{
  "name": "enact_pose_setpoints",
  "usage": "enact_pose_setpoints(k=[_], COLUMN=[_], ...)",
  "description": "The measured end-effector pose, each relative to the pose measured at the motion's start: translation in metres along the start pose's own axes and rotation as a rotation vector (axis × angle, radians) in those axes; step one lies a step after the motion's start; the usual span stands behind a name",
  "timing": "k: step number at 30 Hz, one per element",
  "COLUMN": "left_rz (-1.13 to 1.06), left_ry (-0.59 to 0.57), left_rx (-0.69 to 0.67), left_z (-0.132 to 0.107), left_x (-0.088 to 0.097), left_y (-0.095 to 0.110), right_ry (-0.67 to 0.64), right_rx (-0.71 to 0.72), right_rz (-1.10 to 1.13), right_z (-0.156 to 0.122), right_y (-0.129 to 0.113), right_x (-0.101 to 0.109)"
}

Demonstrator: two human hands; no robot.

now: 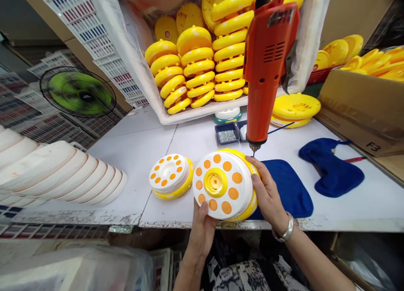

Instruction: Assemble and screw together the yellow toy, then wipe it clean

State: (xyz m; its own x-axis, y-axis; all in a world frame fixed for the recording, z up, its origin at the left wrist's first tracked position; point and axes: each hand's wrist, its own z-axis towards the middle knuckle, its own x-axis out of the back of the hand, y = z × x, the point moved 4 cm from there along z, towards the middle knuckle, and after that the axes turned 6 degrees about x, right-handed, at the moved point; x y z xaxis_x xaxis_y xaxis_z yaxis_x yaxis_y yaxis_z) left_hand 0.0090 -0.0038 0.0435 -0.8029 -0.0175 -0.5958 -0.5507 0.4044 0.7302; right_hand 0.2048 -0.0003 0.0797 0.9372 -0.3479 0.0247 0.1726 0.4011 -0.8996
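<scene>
Both my hands hold a round white and yellow disc toy (222,185) with orange dots and a yellow hub, tilted up toward me at the table's front edge. My left hand (202,230) grips its lower rim, thumb on the white face. My right hand (268,194), a silver bracelet on the wrist, wraps the right rim. An orange electric screwdriver (268,64) hangs just above, its bit beside my right fingertips. A second similar disc toy (171,175) lies flat on the white table (126,148) to the left.
A white crate (148,85) of stacked yellow discs stands tipped at the back. Small trays of screws (227,133) sit beneath it. Blue cloths (334,169) lie at right, beside a cardboard box (362,101). White shells (59,173) are stacked at left, a green fan (78,91) behind them.
</scene>
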Motion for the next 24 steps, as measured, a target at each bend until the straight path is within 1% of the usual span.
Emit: enact_pose_setpoints(k=[3,5,7,8,9,12,14,15,16,17,18,19,20,21,22,23,24], left_rz=[0.005,0.024,0.057,0.065,0.061,0.026,0.011,0.004,-0.004,-0.012,-0.015,-0.010,0.002,0.012,0.020,0.026,0.033], left_ry=[0.067,0.143,0.155,0.126,0.120,0.148,0.171,0.171,0.166,0.155,0.139,0.120,0.102,0.087,0.077,0.072,0.076], left_rx=[0.051,0.100,0.152,0.180,0.172,0.175,0.197,0.202,0.202,0.198,0.194,0.198,0.207,0.217,0.228,0.239,0.248], left_z=[0.004,0.007,0.010,0.011,0.011,0.013,0.016,0.019,0.022,0.025,0.027,0.030,0.032,0.033,0.034,0.034,0.034], left_x=[0.013,0.022,0.023,0.020,0.017,0.004,-0.005,-0.009,-0.013,-0.016,-0.019,-0.022,-0.025,-0.027,-0.029,-0.031,-0.033], left_y=[0.005,0.010,0.013,0.014,0.014,0.009,0.001,-0.003,-0.006,-0.008,-0.009,-0.010,-0.011,-0.011,-0.011,-0.012,-0.012], right_ry=[-0.048,-0.092,-0.120,-0.125,-0.125,-0.134,-0.157,-0.171,-0.173,-0.160,-0.113,-0.016,0.122,0.300,0.443,0.580,0.676], right_rx=[0.037,0.060,0.059,0.051,0.043,0.035,-0.008,-0.050,-0.097,-0.149,-0.170,-0.182,-0.186,-0.193,-0.252,-0.320,-0.364], right_rz=[0.003,0.041,0.092,0.112,0.125,0.147,0.184,0.199,0.193,0.163,0.074,-0.064,-0.220,-0.391,-0.597,-0.867,-1.001], right_z=[0.002,0.003,0.005,0.006,0.007,0.007,0.003,0.000,-0.004,-0.009,-0.015,-0.021,-0.029,-0.037,-0.047,-0.056,-0.064], right_y=[-0.003,-0.007,-0.010,-0.011,-0.013,-0.021,-0.027,-0.029,-0.031,-0.034,-0.039,-0.046,-0.055,-0.066,-0.078,-0.091,-0.101], right_x=[0.006,0.009,0.013,0.015,0.017,0.030,0.049,0.063,0.083,0.109,0.141,0.179,0.223,0.270,0.315,0.358,0.394])
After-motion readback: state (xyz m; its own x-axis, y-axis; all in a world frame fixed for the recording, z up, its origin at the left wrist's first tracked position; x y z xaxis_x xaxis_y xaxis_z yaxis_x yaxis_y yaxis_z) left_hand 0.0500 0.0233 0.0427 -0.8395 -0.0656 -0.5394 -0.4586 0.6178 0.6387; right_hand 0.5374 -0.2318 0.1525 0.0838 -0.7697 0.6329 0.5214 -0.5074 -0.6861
